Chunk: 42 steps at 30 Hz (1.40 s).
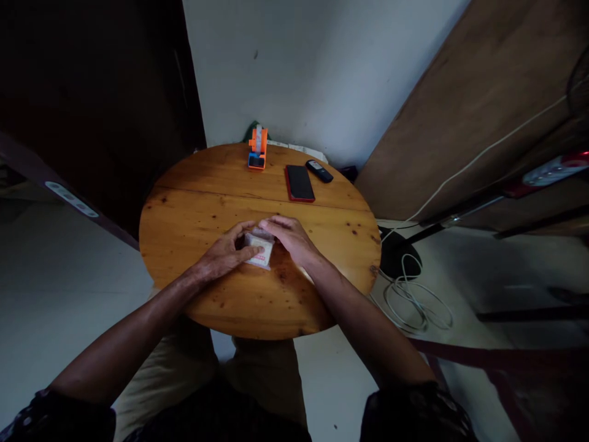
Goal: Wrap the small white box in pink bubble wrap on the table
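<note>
A small white packet (260, 253) with red print lies near the middle of a round wooden table (193, 209). My left hand (226, 253) holds its left side, with the thumb laid across the top and the fingers curled round the far edge. My right hand (291, 237) covers the packet's right side, and its fingers are bent over the top corner. Both hands rest on the tabletop. Part of the packet is hidden under my fingers.
At the table's far side stand an orange and blue tape dispenser (258, 148), a red-cased phone (299, 182) lying face up and a small dark remote (319, 170). A coiled white cable (414, 301) lies on the floor to the right, and a wooden board (460, 104) leans there.
</note>
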Motion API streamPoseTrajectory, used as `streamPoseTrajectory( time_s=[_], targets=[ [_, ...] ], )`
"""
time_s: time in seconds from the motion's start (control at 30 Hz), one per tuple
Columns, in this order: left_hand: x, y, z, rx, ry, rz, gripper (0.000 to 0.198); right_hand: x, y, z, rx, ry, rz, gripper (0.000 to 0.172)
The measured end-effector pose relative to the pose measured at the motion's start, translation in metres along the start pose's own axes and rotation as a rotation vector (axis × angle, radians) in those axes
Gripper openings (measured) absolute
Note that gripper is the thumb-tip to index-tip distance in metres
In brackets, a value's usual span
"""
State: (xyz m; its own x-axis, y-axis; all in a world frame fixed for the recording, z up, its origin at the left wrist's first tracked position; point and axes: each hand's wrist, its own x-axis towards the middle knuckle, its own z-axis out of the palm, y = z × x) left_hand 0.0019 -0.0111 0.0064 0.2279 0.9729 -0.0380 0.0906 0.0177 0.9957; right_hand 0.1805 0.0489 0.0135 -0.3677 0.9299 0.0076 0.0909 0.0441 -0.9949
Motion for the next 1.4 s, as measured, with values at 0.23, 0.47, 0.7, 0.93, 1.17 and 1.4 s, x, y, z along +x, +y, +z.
streamPoseTrajectory(
  time_s=[0.23, 0.47, 0.7, 0.93, 1.17, 1.4],
  targets=[
    [0.005, -0.006, 0.0, 0.041, 0.065, 0.04, 0.07, 0.001, 0.003, 0.008, 0.045, 0.116, -0.104, 0.024],
    [0.006, -0.008, 0.002, 0.041, 0.086, 0.072, 0.067, -0.003, -0.002, 0.01, -0.035, 0.108, -0.201, 0.017],
    [0.013, -0.011, 0.0, 0.122, 0.174, 0.074, 0.067, -0.007, 0.003, 0.005, -0.19, 0.046, -0.354, 0.012],
    [0.016, -0.016, -0.009, 0.077, 0.144, 0.083, 0.066, -0.012, 0.003, 0.0, -0.425, -0.021, -0.585, 0.015],
    [0.013, -0.013, -0.015, -0.035, 0.079, 0.035, 0.061, -0.015, 0.002, -0.007, -0.617, -0.102, -0.71, 0.018],
    [0.013, -0.015, -0.013, -0.031, 0.082, 0.089, 0.062, -0.021, -0.006, -0.006, -0.933, -0.049, -0.817, 0.019]
  ],
)
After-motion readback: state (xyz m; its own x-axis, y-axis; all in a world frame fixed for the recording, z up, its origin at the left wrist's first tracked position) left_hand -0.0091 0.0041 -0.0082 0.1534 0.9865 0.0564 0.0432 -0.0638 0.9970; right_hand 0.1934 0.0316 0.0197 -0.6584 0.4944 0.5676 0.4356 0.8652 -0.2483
